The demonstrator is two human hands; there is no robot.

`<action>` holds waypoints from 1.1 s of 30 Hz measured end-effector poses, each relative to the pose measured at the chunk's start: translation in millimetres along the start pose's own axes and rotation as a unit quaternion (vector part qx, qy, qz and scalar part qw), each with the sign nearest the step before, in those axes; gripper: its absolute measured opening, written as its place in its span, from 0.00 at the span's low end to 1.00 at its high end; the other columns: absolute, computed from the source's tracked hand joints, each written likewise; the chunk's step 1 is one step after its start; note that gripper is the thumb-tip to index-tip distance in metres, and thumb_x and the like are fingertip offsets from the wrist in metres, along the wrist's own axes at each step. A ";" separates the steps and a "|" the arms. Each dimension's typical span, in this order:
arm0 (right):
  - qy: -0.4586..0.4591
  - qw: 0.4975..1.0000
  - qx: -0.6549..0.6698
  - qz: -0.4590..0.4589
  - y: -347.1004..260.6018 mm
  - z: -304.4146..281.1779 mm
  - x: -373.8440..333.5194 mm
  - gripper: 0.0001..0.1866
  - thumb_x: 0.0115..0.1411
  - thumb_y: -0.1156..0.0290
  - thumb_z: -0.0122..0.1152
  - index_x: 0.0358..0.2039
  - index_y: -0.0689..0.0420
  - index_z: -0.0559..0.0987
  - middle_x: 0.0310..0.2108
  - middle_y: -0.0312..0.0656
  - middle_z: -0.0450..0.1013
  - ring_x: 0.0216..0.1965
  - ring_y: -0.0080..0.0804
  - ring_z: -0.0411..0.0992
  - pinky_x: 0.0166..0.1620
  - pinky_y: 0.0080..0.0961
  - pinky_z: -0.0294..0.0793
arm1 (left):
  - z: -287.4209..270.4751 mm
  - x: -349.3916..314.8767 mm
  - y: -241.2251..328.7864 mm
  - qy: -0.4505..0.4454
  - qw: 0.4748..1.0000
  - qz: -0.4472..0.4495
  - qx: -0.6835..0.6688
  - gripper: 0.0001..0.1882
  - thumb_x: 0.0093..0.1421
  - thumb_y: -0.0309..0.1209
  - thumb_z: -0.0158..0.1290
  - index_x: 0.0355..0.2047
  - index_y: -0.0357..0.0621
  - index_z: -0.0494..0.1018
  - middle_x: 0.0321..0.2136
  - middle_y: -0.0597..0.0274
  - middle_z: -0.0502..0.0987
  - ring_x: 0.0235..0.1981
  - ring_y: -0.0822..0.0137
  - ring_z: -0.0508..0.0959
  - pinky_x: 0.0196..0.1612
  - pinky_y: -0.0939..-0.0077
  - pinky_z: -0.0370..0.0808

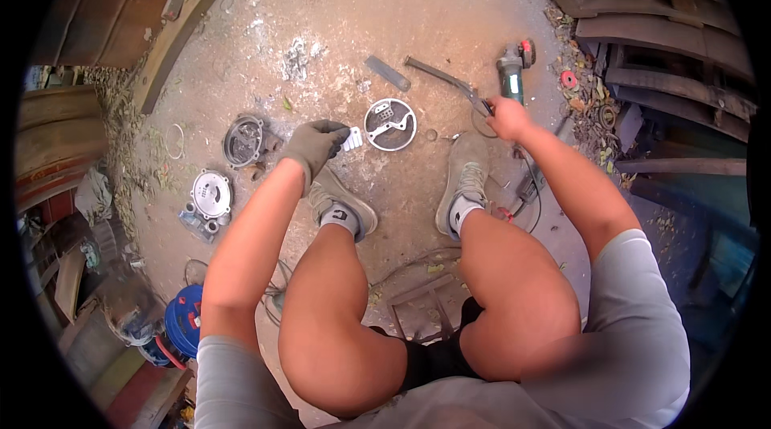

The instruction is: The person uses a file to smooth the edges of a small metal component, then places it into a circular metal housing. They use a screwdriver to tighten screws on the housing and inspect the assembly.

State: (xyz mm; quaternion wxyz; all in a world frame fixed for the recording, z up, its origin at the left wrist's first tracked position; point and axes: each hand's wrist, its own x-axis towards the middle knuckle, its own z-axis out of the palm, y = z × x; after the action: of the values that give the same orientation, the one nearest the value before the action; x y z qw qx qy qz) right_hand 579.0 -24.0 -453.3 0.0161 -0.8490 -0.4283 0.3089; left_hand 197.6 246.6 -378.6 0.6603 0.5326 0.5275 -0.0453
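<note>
My left hand (315, 148), in a grey work glove, is closed on a small pale metal piece (352, 138) with slots or ribs. Just right of that piece, a round cast metal cover (372, 125) with a bright rim lies on the ground. My bare right hand (509, 119) grips the near end of a long, dark metal tool (438, 74), perhaps tongs; its far end points up and left, past the cover. Above the cover lies a flat grey metal bar (388, 73). A green angle grinder (511, 75) rests just beyond my right hand.
Two more round castings, one dark (244, 140) and one pale (211, 194), lie at left. Cables (532, 188) run beside my right shoe (468, 168). A wooden beam (181, 35) borders the far left, stacked pallets (642, 3) the right. A blue lid (185, 320) is at lower left.
</note>
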 end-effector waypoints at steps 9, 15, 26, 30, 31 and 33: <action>0.066 0.986 0.144 0.045 -7.6 58.2 93.6 0.24 0.67 0.65 0.68 0.61 0.60 0.81 0.50 0.58 0.84 0.53 0.57 0.83 0.59 0.46 0.82 | 56.2 167.2 -43.1 -0.055 0.997 -0.046 -0.011 0.15 0.69 0.34 0.68 0.51 0.38 0.86 0.39 0.63 0.88 0.35 0.72 0.84 0.41 0.74 0.82; 0.113 0.955 0.274 0.032 -0.1 80.6 80.3 0.20 0.67 0.69 0.69 0.58 0.61 0.83 0.47 0.53 0.86 0.49 0.46 0.86 0.54 0.39 0.84 | 78.0 187.7 -53.8 0.030 0.998 -0.052 0.023 0.09 0.69 0.31 0.67 0.47 0.41 0.87 0.38 0.61 0.89 0.34 0.73 0.85 0.40 0.73 0.82; 0.155 0.970 0.177 0.057 5.6 68.4 108.1 0.23 0.63 0.68 0.73 0.58 0.52 0.81 0.48 0.48 0.78 0.50 0.48 0.80 0.54 0.42 0.81 | 83.8 168.2 -41.1 0.049 0.977 -0.024 0.208 0.16 0.68 0.34 0.67 0.52 0.40 0.84 0.47 0.56 0.89 0.44 0.63 0.88 0.49 0.68 0.83; 0.122 0.977 0.173 0.030 -10.5 75.0 109.7 0.21 0.63 0.70 0.70 0.57 0.48 0.82 0.50 0.48 0.77 0.51 0.50 0.80 0.55 0.44 0.81 | 81.8 160.8 -40.3 0.058 0.966 -0.003 0.251 0.19 0.66 0.39 0.68 0.54 0.45 0.84 0.50 0.56 0.89 0.51 0.60 0.88 0.55 0.63 0.82; 0.110 0.978 0.177 0.032 -14.4 75.2 108.9 0.21 0.63 0.70 0.69 0.57 0.48 0.82 0.49 0.47 0.77 0.51 0.50 0.79 0.55 0.43 0.81 | 80.0 159.2 -39.0 0.054 0.965 0.001 0.257 0.20 0.65 0.39 0.68 0.54 0.46 0.84 0.50 0.56 0.89 0.51 0.60 0.88 0.56 0.63 0.82; 0.156 0.970 0.181 0.046 -4.1 83.0 109.2 0.16 0.63 0.72 0.66 0.53 0.51 0.84 0.46 0.47 0.79 0.49 0.51 0.80 0.54 0.44 0.81 | 79.0 156.2 -33.2 0.046 0.966 0.002 0.254 0.20 0.64 0.40 0.68 0.54 0.47 0.84 0.50 0.57 0.89 0.51 0.59 0.88 0.56 0.63 0.82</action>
State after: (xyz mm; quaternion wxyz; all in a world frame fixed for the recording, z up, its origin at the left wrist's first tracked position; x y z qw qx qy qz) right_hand 579.7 39.4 -575.0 0.2222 -0.8883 -0.3182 0.2456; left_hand 296.8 251.5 -526.5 0.4787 0.6852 0.5276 -0.1520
